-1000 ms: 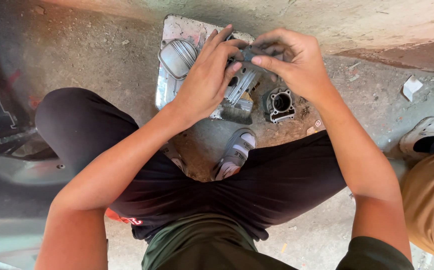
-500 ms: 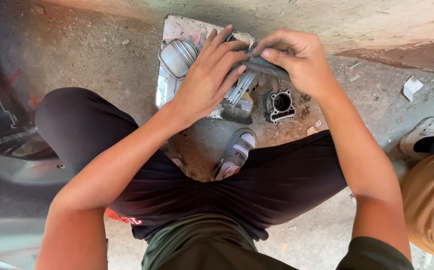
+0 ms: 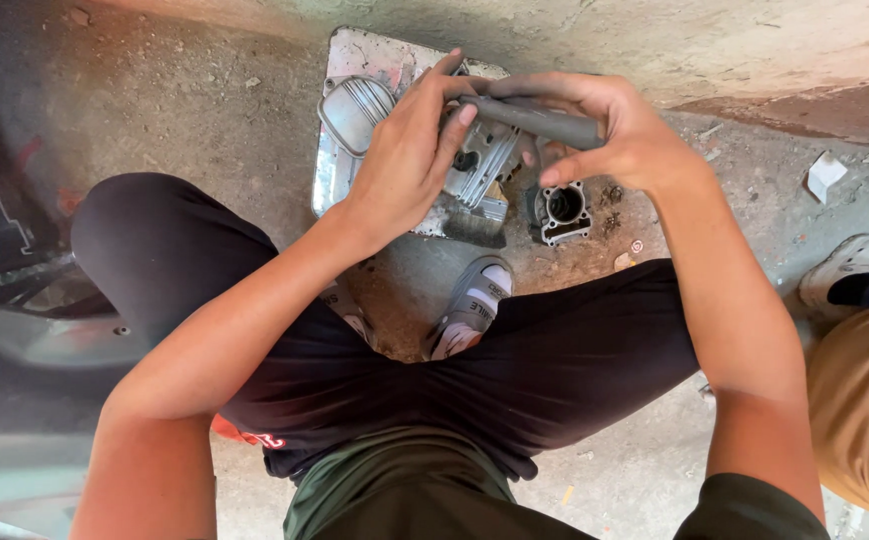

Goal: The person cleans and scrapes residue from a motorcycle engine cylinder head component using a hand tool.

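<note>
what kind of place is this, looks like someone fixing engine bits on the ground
Probably a roadside or backyard motorcycle repair spot. Finned engine parts sit in a metal tray on a dirty concrete floor, a cylinder block lies in the grit, and the person squats to work.

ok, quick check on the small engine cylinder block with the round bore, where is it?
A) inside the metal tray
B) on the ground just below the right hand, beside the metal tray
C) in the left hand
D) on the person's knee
B: the cylinder block sits on the dirt ground under the right hand, just right of the metal tray, held by neither hand.
</note>
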